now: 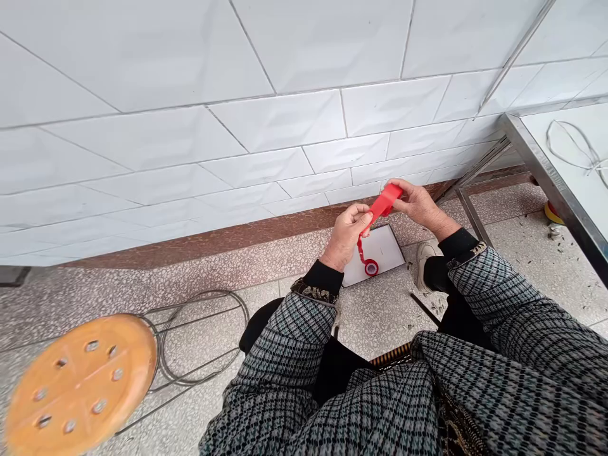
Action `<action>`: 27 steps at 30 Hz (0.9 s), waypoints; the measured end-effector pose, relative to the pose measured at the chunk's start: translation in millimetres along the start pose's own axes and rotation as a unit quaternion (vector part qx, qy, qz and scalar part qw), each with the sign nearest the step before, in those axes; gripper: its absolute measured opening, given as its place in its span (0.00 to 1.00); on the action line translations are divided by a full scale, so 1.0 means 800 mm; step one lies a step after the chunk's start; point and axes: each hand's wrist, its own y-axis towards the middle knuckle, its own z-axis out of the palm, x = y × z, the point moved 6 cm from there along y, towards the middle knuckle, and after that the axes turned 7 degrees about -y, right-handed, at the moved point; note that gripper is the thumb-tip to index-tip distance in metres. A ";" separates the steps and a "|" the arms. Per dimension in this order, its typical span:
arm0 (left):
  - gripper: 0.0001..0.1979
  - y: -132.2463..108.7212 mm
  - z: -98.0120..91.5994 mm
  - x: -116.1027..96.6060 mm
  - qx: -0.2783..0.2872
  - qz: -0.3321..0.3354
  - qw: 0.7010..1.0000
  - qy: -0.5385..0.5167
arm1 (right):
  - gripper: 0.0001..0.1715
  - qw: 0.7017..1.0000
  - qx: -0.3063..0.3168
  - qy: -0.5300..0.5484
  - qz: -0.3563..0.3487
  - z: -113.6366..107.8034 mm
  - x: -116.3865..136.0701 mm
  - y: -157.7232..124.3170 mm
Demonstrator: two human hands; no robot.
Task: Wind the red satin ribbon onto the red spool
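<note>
My left hand [346, 235] pinches the lower end of a wide red strip [381, 204], thumb and fingers pressed together. The strip slants up to the right, where my right hand [418, 204] grips its upper end between thumb and fingers. Below my left hand a thin, twisted red length hangs down to a small red tape roll [371, 268] with a pale core. That roll is over a white rectangular board [349, 274] with a dark edge, low down near the floor. Whether it rests on the board, I cannot tell.
An orange round stool [80, 380] with metal legs lies tipped at the lower left. A metal-framed table [546, 164] with a coiled wire [589, 155] stands at the right. White wall tiles [285, 120] rise ahead. Small dark bits dot the floor.
</note>
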 end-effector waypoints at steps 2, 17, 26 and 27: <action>0.19 0.000 0.000 -0.002 -0.003 0.012 1.000 0.004 | 0.28 0.999 -0.029 0.007 0.019 -0.005 -0.002 0.003; 0.26 -0.004 0.020 -0.009 0.015 0.018 0.985 -0.173 | 0.20 0.958 -0.003 0.263 0.110 0.010 0.027 -0.005; 0.27 -0.007 0.021 -0.001 0.046 -0.032 0.993 -0.106 | 0.16 0.917 0.018 0.359 0.174 0.023 0.013 -0.009; 0.27 -0.007 0.021 0.002 0.047 -0.036 0.993 -0.101 | 0.16 0.914 0.024 0.367 0.173 0.025 0.014 -0.009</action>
